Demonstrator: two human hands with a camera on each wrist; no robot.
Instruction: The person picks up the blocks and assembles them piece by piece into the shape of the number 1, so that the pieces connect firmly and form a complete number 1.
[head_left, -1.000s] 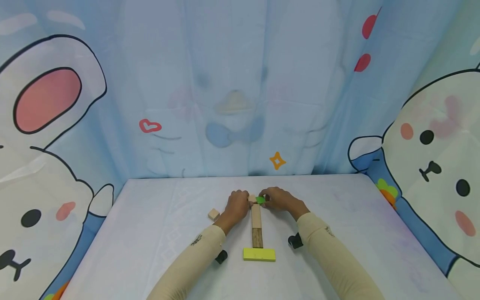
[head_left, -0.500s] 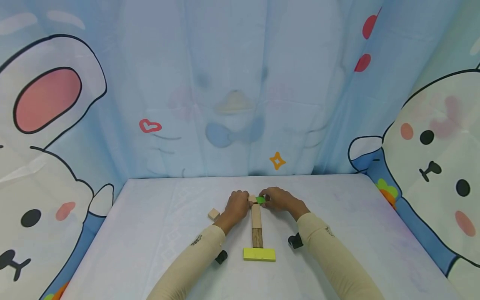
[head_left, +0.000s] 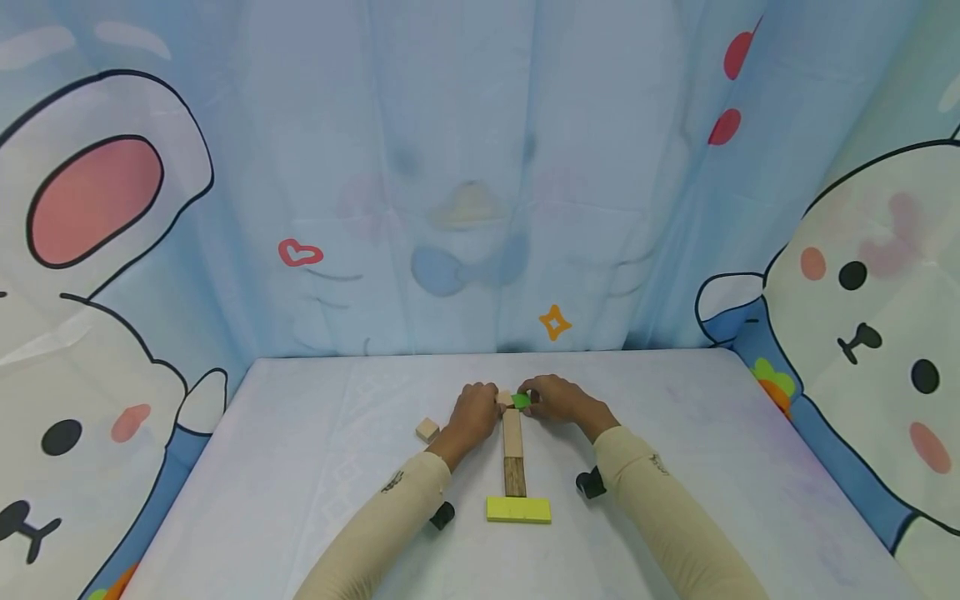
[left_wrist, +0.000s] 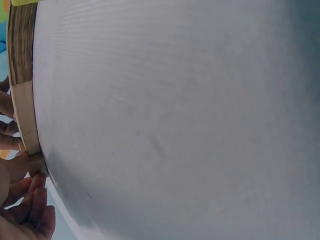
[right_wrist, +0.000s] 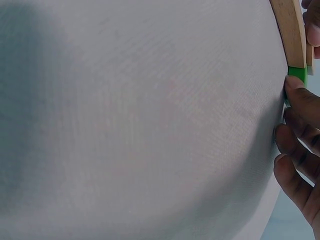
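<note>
While the left hand (head_left: pixel 474 410) pinches a small wooden block (head_left: pixel 505 398), the right hand (head_left: pixel 558 399) pinches a green block (head_left: pixel 521 401).

A green block (head_left: pixel 521 401), a tan and dark brown stick (head_left: pixel 513 454), a yellow block (head_left: pixel 518 509). The bench (head_left: pixel 300 467) is pale blue-white. The curtain (head_left: pixel 465 167) is blue with white bunnies.

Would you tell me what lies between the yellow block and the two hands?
In the head view, a long wooden bar, dark at its near end, runs from the yellow block to the hands.
</note>
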